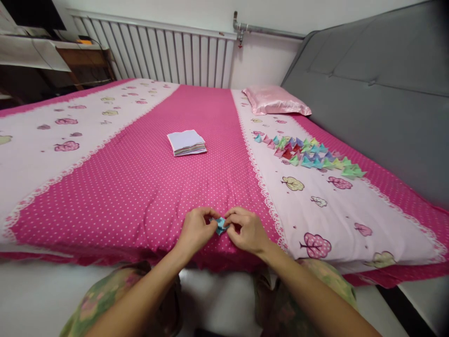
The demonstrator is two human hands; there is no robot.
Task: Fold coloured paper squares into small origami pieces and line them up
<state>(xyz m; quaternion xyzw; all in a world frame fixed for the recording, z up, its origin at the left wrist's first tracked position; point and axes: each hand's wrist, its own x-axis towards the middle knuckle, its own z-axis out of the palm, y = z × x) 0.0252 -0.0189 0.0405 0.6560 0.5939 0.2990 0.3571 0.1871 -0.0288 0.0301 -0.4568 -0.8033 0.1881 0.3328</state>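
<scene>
Both hands meet at the near edge of the bed [140, 187], pinching a small light-blue folded paper piece [220, 225] between them. My left hand [195, 229] grips its left side with closed fingers. On the other side, my right hand [247, 230] pinches it with thumb and fingers pressed together. Most of the paper is hidden by the fingers. Farther up the pink polka-dot cover lies a stack of square paper sheets [186, 142].
Rows of several folded paper pieces [308, 153] in pink, red, blue and green lie on the white part of the cover at the right. A pink pillow [275, 100] sits by the grey headboard [379, 93]. A white radiator [168, 51] lines the far wall.
</scene>
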